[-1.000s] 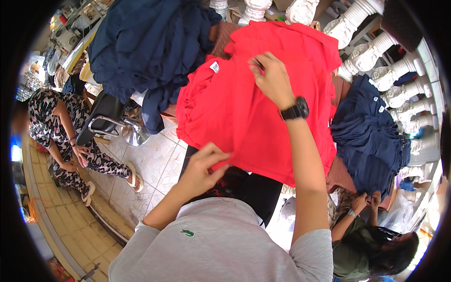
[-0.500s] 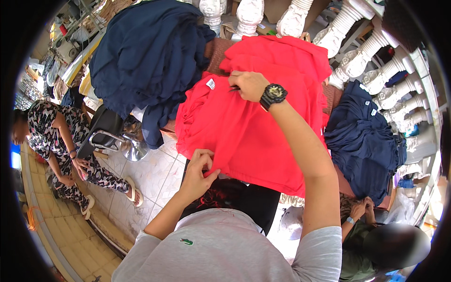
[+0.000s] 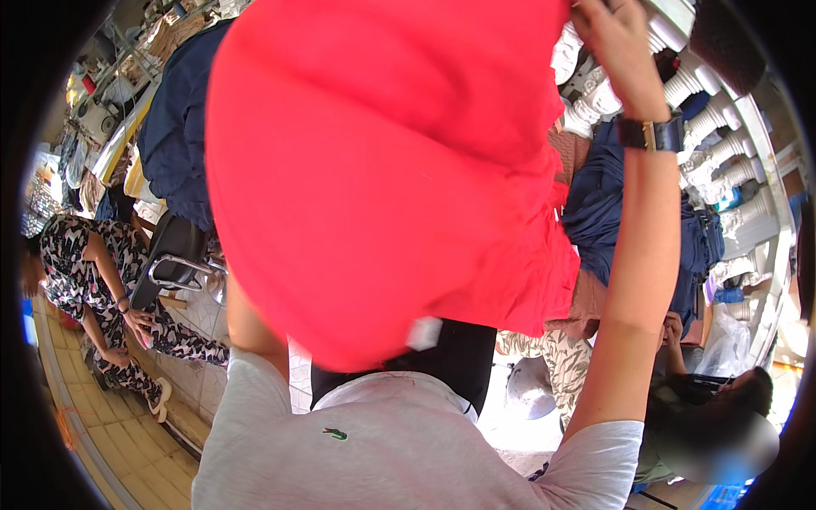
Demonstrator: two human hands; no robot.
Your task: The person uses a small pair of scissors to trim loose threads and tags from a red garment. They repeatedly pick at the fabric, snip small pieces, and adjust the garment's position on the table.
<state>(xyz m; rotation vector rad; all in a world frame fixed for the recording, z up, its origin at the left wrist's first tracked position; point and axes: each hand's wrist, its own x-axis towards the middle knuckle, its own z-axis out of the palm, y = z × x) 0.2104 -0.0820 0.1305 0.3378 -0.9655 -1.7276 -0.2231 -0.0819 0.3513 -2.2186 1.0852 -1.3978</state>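
Note:
A large red garment (image 3: 382,170) is lifted up close to the camera and fills the middle of the view. My right hand (image 3: 616,38), with a black watch (image 3: 650,133) on its wrist, grips the garment's upper right edge at the top of the picture. My left forearm (image 3: 246,327) rises from my grey shirt and disappears behind the red cloth, so my left hand is hidden. A small white tag (image 3: 422,333) hangs at the garment's lower edge.
Navy garments lie at the left (image 3: 178,136) and the right (image 3: 612,200). White balusters (image 3: 710,127) curve along the right. A person in patterned clothes (image 3: 102,280) sits at the left by a black chair (image 3: 174,255). Another person (image 3: 705,416) crouches at the lower right.
The red garment has been raised off the pile toward the camera and now covers most of the view. My right hand went up and right with it; my left hand vanished behind it.

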